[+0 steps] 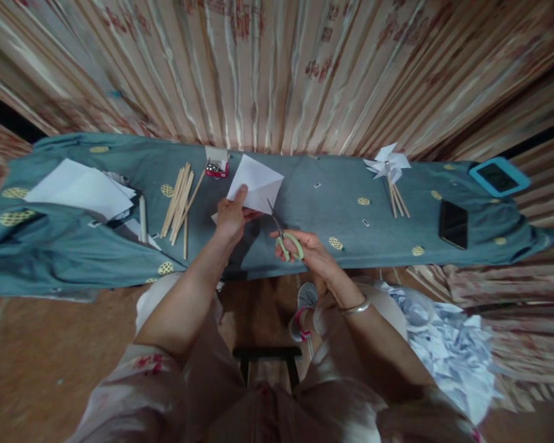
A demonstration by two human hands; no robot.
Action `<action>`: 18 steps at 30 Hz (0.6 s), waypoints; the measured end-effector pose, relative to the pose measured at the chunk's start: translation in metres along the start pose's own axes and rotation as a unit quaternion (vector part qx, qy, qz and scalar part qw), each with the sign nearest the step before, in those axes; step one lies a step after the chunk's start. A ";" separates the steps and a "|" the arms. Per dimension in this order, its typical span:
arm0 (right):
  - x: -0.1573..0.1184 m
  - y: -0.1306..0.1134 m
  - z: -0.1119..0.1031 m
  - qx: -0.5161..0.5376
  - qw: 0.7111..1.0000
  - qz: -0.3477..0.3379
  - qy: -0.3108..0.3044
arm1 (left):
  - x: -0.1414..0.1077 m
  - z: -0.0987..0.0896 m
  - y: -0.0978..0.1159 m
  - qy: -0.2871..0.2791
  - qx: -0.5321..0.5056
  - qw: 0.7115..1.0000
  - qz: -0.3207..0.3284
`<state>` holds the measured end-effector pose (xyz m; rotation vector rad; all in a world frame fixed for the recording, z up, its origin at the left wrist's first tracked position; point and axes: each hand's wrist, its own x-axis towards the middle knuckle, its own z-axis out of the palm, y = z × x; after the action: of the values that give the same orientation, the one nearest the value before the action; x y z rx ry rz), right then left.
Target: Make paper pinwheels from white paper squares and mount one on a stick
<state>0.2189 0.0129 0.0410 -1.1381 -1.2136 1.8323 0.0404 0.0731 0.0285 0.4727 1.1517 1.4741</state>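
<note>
My left hand [233, 216] grips a square of white paper [256, 178], its thumb on top and the other fingers underneath. Crease lines show on the sheet, which is turned with one corner pointing toward me. In my right hand [311, 249] is a pair of scissors [289, 245] with pale green handles. Their blades reach up to the paper's near right corner; whether they touch it I cannot tell. A small red box [216, 168] of metal pins stands just beyond the left hand, and a bundle of wooden sticks [178, 203] lies to its left.
A stack of white paper [78, 189] lies at the left of the cloth-covered table [323, 191]. Paper pinwheels [388, 163] on sticks, a dark phone [453, 224] and a blue-framed device [499, 176] are on the right. Crumpled paper scraps [452, 344] fill a bag beside my right leg.
</note>
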 end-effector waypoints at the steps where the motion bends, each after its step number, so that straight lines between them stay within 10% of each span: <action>1: 0.000 0.000 0.000 0.001 1.000 0.001 0.003 | 0.000 0.000 0.000 -0.002 0.002 1.000 0.000; 18: 0.000 0.002 -0.003 -0.011 1.000 0.000 -0.009 | -0.002 0.001 -0.003 -0.003 0.012 1.000 0.007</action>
<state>0.2212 0.0138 0.0386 -1.1356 -1.2483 1.8365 0.0437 0.0718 0.0269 0.5011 1.1641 1.4714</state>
